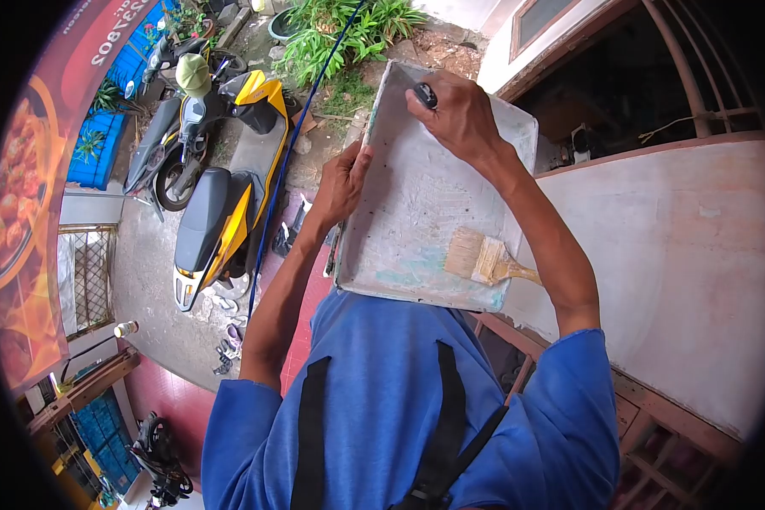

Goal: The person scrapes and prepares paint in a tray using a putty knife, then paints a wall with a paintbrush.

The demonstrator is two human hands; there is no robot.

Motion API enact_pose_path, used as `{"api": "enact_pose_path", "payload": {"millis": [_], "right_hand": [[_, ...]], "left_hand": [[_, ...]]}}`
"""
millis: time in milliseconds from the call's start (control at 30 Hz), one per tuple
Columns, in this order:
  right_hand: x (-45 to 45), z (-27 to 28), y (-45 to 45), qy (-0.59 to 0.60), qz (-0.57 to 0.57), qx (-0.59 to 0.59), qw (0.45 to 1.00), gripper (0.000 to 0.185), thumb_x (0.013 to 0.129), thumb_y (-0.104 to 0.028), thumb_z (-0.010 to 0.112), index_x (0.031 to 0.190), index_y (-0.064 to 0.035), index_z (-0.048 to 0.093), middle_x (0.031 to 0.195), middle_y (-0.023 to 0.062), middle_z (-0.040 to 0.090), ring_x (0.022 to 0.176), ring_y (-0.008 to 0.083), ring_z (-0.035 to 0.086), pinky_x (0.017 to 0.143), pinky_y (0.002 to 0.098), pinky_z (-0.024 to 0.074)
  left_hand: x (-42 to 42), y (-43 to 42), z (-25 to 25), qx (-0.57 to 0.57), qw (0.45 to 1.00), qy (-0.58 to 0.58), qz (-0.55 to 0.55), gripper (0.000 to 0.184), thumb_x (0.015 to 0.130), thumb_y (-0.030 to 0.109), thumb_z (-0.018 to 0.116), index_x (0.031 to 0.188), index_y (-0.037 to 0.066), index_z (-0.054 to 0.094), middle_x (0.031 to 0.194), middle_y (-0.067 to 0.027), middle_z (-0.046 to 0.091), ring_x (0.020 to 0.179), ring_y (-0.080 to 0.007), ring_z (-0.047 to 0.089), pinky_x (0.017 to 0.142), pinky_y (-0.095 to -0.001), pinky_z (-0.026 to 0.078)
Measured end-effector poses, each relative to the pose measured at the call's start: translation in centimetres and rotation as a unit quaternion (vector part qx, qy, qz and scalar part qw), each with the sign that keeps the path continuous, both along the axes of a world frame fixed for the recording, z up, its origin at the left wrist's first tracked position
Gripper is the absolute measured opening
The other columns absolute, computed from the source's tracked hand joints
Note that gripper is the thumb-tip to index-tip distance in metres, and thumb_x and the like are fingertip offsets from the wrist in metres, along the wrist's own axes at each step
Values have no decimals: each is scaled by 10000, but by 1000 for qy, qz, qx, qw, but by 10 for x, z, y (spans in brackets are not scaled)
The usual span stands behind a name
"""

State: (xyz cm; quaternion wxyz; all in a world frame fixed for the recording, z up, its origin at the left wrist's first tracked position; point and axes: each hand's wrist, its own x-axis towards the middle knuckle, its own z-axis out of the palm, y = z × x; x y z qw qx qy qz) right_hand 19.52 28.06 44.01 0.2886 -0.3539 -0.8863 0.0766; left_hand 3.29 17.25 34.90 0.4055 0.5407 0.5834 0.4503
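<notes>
A white, paint-stained tray point(404, 191), with grey and pale green smears on its floor, is held in front of my chest. My left hand point(346, 181) is closed on the tray's left rim. At the far end of the tray, my right hand point(461, 116) is wrapped around a tool with a black handle point(425, 95). Only the handle's end shows, so its kind is hidden by the fingers. A wide paintbrush point(483, 257) with pale bristles and a wooden handle lies in the near right corner, below my right forearm.
A pale wall point(654, 221) with a window opening point(629, 85) stands on the right. Yellow and grey scooters point(217, 208) are parked at left, beside a blue line point(272, 204). A food banner point(30, 204) hangs far left. Shoes point(227, 348) lie on the ground.
</notes>
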Motion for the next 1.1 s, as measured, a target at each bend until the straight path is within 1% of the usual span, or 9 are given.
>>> {"api": "enact_pose_path", "payload": {"millis": [100, 200, 267, 367, 467, 667, 867, 1033, 1100], "right_hand": [[-6, 8, -14, -16, 61, -59, 996, 239, 792, -243, 604, 833, -8, 597, 771, 122, 571, 715, 322, 585, 652, 402, 468], [17, 14, -20, -36, 103, -61, 992, 230, 797, -243, 608, 830, -15, 595, 752, 112, 568, 689, 307, 586, 637, 394, 469], [41, 22, -15, -49, 67, -102, 991, 199, 789, -221, 633, 844, -32, 606, 753, 122, 586, 667, 278, 592, 622, 354, 474], [76, 27, 0, -40, 36, -96, 994, 197, 789, -210, 638, 860, -28, 612, 779, 125, 599, 699, 281, 600, 642, 340, 476], [102, 28, 6, -69, 6, -81, 994, 190, 789, -196, 638, 869, -26, 614, 805, 125, 602, 715, 286, 602, 652, 340, 475], [130, 13, -23, -117, -50, -73, 989, 154, 789, -163, 632, 860, -27, 615, 781, 126, 579, 693, 290, 601, 631, 355, 477], [81, -4, -35, -86, -98, -36, 991, 174, 786, -185, 623, 821, -15, 617, 756, 139, 577, 641, 315, 593, 594, 379, 474], [24, -3, -1, 53, -8, -5, 999, 285, 789, -250, 608, 697, 16, 563, 630, 176, 540, 600, 341, 569, 554, 385, 443], [20, 8, 2, 69, -8, -45, 997, 315, 792, -265, 605, 666, 16, 542, 581, 177, 509, 552, 334, 542, 529, 380, 428]], "left_hand": [[0, 0, -3, 0, 1000, -2, -1, 403, 945, 368, 407, 920, -22, 508, 663, -19, 409, 654, -102, 354, 594, -269, 360], [-3, 1, -9, -15, 1000, 3, -6, 407, 944, 369, 405, 947, -22, 516, 666, -38, 426, 659, -111, 369, 604, -275, 373], [-6, 2, -13, -28, 999, 23, -13, 416, 943, 370, 406, 1004, -22, 530, 674, -59, 456, 666, -117, 392, 619, -282, 387], [-2, 2, -17, 13, 1000, 7, 11, 431, 934, 420, 407, 770, 21, 417, 643, -9, 307, 634, -109, 307, 566, -289, 307], [-5, 2, -8, -23, 1000, 19, -9, 445, 939, 367, 413, 1189, 8, 496, 729, -124, 537, 691, -129, 450, 665, -295, 413], [-5, 1, -7, -20, 999, 26, -9, 417, 940, 367, 411, 1061, -13, 534, 680, -99, 490, 657, -132, 419, 630, -295, 401], [-4, 2, -12, -6, 1000, 22, -10, 401, 941, 362, 416, 1030, -11, 532, 647, -51, 405, 636, -117, 359, 579, -281, 364], [-2, 2, -10, 6, 1000, 7, 0, 403, 941, 358, 418, 1038, -17, 530, 656, -32, 418, 646, -108, 362, 586, -276, 365], [-2, 1, -9, -1, 1000, 8, -3, 406, 941, 357, 419, 1042, -21, 530, 665, -32, 431, 654, -106, 372, 596, -272, 371]]}}
